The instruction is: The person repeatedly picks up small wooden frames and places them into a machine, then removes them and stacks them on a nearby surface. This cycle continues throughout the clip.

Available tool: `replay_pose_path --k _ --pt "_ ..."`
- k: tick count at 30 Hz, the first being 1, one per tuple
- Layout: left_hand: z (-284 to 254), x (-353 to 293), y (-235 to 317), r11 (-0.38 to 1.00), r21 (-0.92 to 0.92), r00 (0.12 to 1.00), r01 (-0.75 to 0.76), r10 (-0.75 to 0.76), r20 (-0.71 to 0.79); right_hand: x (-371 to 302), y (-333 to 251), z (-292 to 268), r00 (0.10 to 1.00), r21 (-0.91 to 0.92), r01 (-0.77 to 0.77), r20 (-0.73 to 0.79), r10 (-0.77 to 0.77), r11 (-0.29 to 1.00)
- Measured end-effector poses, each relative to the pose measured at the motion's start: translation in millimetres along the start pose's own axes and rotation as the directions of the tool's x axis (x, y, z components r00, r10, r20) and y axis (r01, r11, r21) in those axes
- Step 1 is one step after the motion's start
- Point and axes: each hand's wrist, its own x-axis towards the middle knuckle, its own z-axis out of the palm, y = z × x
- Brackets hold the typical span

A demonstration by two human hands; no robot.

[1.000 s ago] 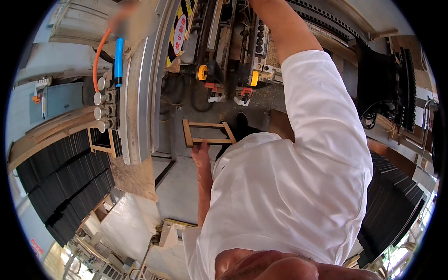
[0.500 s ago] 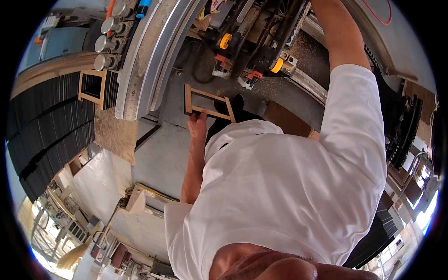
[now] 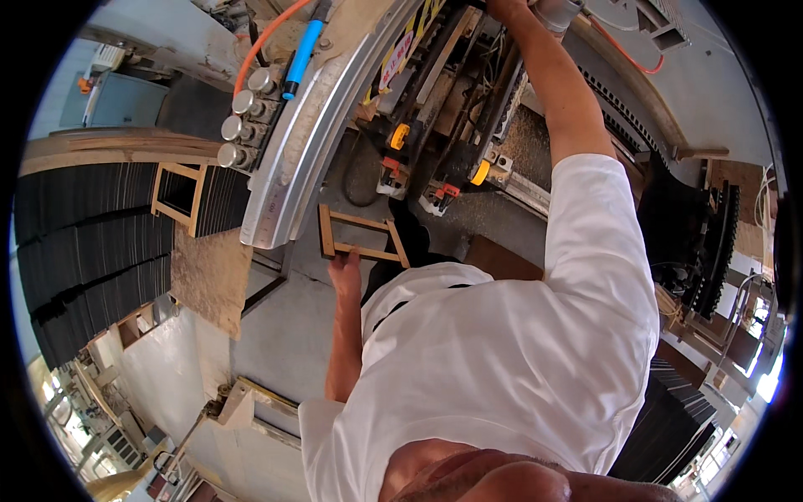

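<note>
My left hand grips a wooden frame by its near edge; for my right hand I can't tell.

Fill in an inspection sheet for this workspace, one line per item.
Surface: machine bed, strewn with sawdust; grey concrete-like floor below.
Job's things: rectangular wooden frame, pale bars with a dark outer edge, held at one side.
Clutter: blue pen-like stick lying on the machine's metal side; brown board low down near the person's legs.
Grippers: bare left hand grips the frame; right hand is cut off by the top edge, so its grip cannot be told.
Cables: orange hose at upper left; thin red line at upper right.
Surroundings: stacked black pieces at left and at lower right.
</note>
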Motion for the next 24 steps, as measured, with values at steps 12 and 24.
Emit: replay_pose_path --k 12,24 --pt "-34 -28 28 0.995 0.061 0.996 -0.073 0.077 -0.050 15 2 29 0.991 0.035 -0.135 0.028 0.134 0.990" --pt "-179 -21 179 0.881 -0.112 0.886 -0.460 0.447 -0.126 -302 -167 -68 0.925 0.834 0.331 -0.379 0.022 0.442"
